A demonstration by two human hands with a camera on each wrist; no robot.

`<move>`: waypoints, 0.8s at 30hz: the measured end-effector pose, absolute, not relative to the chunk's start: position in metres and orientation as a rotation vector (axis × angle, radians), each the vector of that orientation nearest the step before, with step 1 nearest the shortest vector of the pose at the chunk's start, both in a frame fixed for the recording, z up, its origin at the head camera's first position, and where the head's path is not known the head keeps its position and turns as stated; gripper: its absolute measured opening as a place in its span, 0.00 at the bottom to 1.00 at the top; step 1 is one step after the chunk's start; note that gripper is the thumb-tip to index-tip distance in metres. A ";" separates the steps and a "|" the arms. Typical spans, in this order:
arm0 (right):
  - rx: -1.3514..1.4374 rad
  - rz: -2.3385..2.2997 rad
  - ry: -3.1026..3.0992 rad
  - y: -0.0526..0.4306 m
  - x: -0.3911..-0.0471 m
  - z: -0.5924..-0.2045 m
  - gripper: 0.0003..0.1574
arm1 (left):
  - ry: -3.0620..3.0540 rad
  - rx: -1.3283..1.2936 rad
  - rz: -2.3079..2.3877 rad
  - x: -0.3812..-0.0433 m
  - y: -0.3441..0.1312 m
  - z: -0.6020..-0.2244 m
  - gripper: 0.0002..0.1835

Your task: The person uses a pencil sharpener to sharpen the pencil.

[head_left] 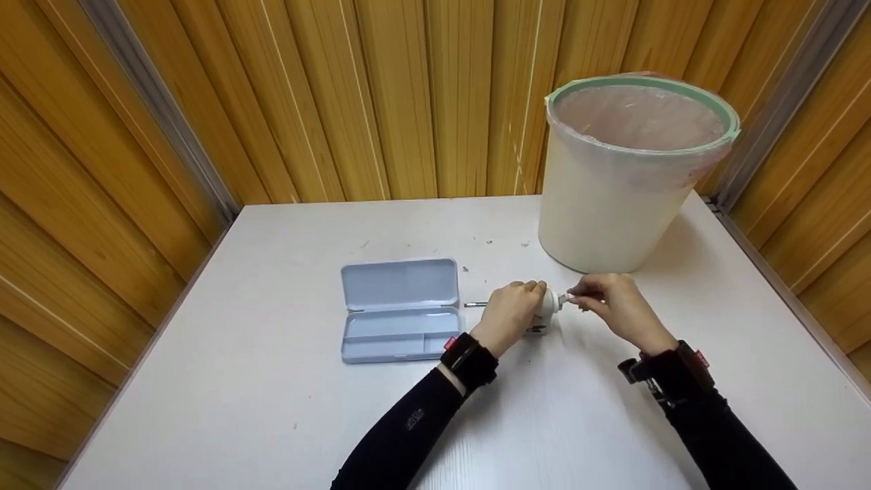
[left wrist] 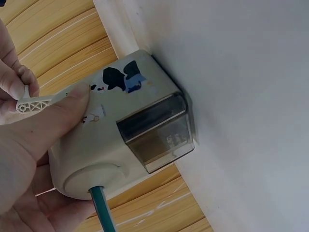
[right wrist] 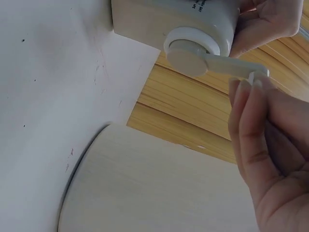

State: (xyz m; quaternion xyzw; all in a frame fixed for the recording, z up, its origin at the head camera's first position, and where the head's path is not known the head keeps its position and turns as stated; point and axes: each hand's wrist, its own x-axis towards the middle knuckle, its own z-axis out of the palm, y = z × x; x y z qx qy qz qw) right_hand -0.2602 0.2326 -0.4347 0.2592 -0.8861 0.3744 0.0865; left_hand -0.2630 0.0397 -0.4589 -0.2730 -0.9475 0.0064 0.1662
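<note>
A white crank pencil sharpener [left wrist: 111,111] with dark and blue stickers stands on the table. My left hand [head_left: 510,313] grips its body, thumb across one face and fingers round the other side. From its round front opening sticks a green pencil [left wrist: 102,210]; in the head view the pencil points left. The smoky clear shavings drawer [left wrist: 159,135] sits in the sharpener's side. On the opposite end, my right hand [right wrist: 275,140] pinches the small knob of the crank handle [right wrist: 231,65] between thumb and fingertips.
Left of the sharpener lies an open light-blue pencil case [head_left: 400,309], its lid folded back and its compartments bare. A large cream bin [head_left: 605,204] with a green rim and a plastic liner stands at the back right. Small dark specks dot the white table [head_left: 272,381].
</note>
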 end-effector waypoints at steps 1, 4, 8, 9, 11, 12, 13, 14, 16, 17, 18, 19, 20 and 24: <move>0.752 1.113 -2.613 0.231 -0.261 -0.436 0.03 | -2.699 -0.779 0.021 -0.264 0.039 -0.459 0.24; 0.691 1.101 -2.555 0.227 -0.262 -0.438 0.04 | -2.701 -0.791 0.018 -0.265 0.039 -0.458 0.26; 0.636 1.091 -2.509 0.222 -0.266 -0.439 0.05 | -2.683 -0.801 0.010 -0.265 0.038 -0.457 0.25; 0.636 1.080 -2.498 0.221 -0.267 -0.439 0.04 | -2.677 -0.802 0.010 -0.266 0.037 -0.458 0.25; 0.636 1.052 -2.484 0.218 -0.271 -0.438 0.03 | -2.662 -0.800 0.014 -0.266 0.037 -0.458 0.26; 0.637 1.032 -2.481 0.217 -0.273 -0.439 0.03 | -2.659 -0.799 0.016 -0.266 0.036 -0.459 0.26; 0.640 1.010 -2.481 0.216 -0.275 -0.439 0.03 | -2.654 -0.798 0.014 -0.266 0.036 -0.459 0.27; 0.641 0.987 -2.484 0.215 -0.277 -0.440 0.03 | -2.654 -0.803 0.013 -0.266 0.036 -0.460 0.27; 0.629 0.954 -2.495 0.215 -0.280 -0.441 0.04 | -2.654 -0.814 0.007 -0.265 0.036 -0.461 0.28; 0.624 0.945 -2.501 0.214 -0.282 -0.442 0.05 | -2.653 -0.815 0.001 -0.265 0.036 -0.462 0.28; 0.620 0.941 -2.508 0.214 -0.284 -0.443 0.05 | -2.653 -0.816 -0.007 -0.265 0.036 -0.462 0.27; 0.619 0.939 -2.513 0.214 -0.285 -0.444 0.04 | -2.653 -0.814 -0.012 -0.265 0.037 -0.463 0.27; 0.616 0.942 -2.517 0.215 -0.286 -0.445 0.05 | -2.653 -0.814 -0.014 -0.265 0.037 -0.462 0.26; 0.624 0.933 -2.532 0.216 -0.291 -0.445 0.04 | -2.641 -0.814 -0.033 -0.266 0.037 -0.462 0.25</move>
